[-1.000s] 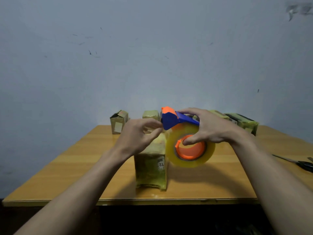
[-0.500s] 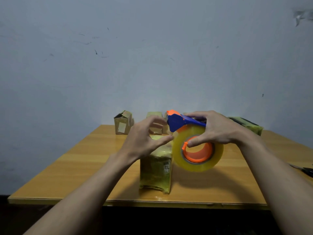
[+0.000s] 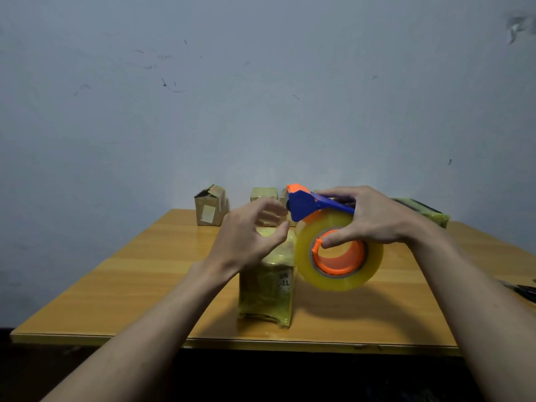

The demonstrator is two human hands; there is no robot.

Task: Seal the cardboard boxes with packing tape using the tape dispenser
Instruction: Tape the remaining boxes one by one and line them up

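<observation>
A tape-wrapped cardboard box (image 3: 265, 291) stands upright near the front edge of the wooden table (image 3: 139, 274). Just to its right, above the table, my right hand (image 3: 374, 219) grips the tape dispenser (image 3: 313, 203). The thumb is hooked into the orange core and the fingers lie over the blue top. The yellowish tape roll (image 3: 339, 250) hangs below that hand. My left hand (image 3: 249, 236) hovers over the box top, its curved fingers and thumb spread apart right beside the dispenser's orange front end. I see nothing between them.
At the back of the table stand a small open-flapped box (image 3: 210, 206) and a taped box (image 3: 264, 195). A flat taped parcel (image 3: 420, 210) lies at the back right. Scissors (image 3: 522, 290) lie at the right edge. A grey wall closes off the back.
My left fingers, pinched together at the dispenser's front a second ago, have spread apart. The dispenser and my right hand have stayed almost in place.
</observation>
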